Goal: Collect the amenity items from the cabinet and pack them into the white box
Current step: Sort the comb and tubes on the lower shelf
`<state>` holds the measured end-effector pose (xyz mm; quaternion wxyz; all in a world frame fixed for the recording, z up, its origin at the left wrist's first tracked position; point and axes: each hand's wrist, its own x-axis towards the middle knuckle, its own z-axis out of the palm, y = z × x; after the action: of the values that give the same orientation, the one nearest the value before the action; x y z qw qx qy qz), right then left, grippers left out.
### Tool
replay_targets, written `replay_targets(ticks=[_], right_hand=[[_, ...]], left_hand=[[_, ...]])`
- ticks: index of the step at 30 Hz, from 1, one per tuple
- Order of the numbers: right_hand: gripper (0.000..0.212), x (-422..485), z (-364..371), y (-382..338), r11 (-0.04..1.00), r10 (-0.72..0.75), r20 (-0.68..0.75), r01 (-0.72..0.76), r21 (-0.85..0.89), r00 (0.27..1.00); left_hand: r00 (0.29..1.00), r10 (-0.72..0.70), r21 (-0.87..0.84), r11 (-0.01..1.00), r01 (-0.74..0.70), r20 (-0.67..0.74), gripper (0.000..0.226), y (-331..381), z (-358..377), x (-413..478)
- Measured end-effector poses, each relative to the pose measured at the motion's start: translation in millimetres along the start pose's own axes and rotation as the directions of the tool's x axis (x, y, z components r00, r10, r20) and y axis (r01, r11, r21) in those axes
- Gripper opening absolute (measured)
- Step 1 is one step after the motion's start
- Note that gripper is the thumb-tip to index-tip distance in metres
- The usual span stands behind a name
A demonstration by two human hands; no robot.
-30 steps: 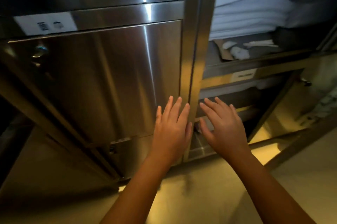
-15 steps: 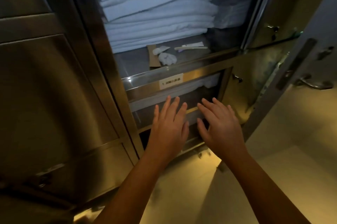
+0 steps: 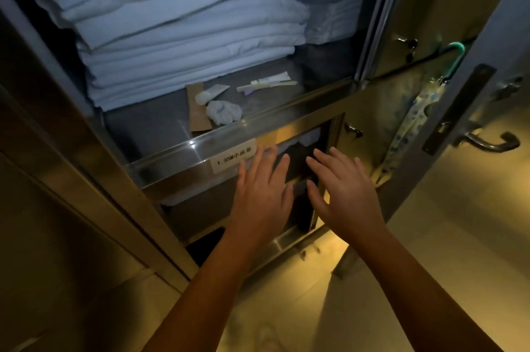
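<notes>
The steel cabinet (image 3: 177, 151) stands open in front of me. On its shelf lie amenity items: a brown paper sachet (image 3: 196, 113), a small white tube (image 3: 210, 93), a crumpled white packet (image 3: 225, 113) and a wrapped toothbrush (image 3: 266, 83). My left hand (image 3: 262, 194) and my right hand (image 3: 342, 189) hover side by side below that shelf, fingers straight, holding nothing. They are in front of the lower compartment. No white box is in view.
A tall stack of folded white linen (image 3: 183, 21) fills the shelf behind the items. The cabinet door (image 3: 424, 99) hangs open at right with a patterned umbrella (image 3: 413, 122) on it. A room door with a lever handle (image 3: 493, 142) is farther right.
The view swung from the closed steel doors to the open compartment and came closer. Both hands stayed out in front, fingers straight, and now sit just under the labelled shelf edge.
</notes>
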<state>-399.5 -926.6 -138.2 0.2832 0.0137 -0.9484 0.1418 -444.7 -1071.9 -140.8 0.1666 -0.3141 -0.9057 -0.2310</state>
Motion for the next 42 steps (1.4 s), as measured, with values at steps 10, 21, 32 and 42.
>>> replay_targets(ticks=[10, 21, 32, 42], right_hand=[[0.040, 102.3, 43.6, 21.8, 0.999, -0.019, 0.009, 0.019, -0.043, 1.000], [0.040, 162.8, 88.4, 67.5, 0.999, -0.023, 0.067, 0.026, -0.043, 0.997], [0.042, 252.4, 132.6, 115.2, 0.991, -0.126, 0.151, 0.119, 0.057, 0.980], [0.036, 299.9, 169.5, 132.4, 0.945, -0.315, 0.201, 0.288, 0.152, 0.927]], left_hand=[[0.999, 0.032, 0.019, 0.999, -0.031, -0.034, 0.048, -58.9, 16.1, 96.4], [1.000, -0.007, 0.044, 0.999, 0.008, -0.023, 0.048, -89.0, 47.6, 166.5], [0.993, -0.114, 0.117, 0.986, 0.117, -0.034, 0.052, -113.3, 75.8, 237.2], [0.971, -0.235, 0.161, 0.958, 0.238, -0.040, 0.048, -130.6, 93.1, 271.3]])
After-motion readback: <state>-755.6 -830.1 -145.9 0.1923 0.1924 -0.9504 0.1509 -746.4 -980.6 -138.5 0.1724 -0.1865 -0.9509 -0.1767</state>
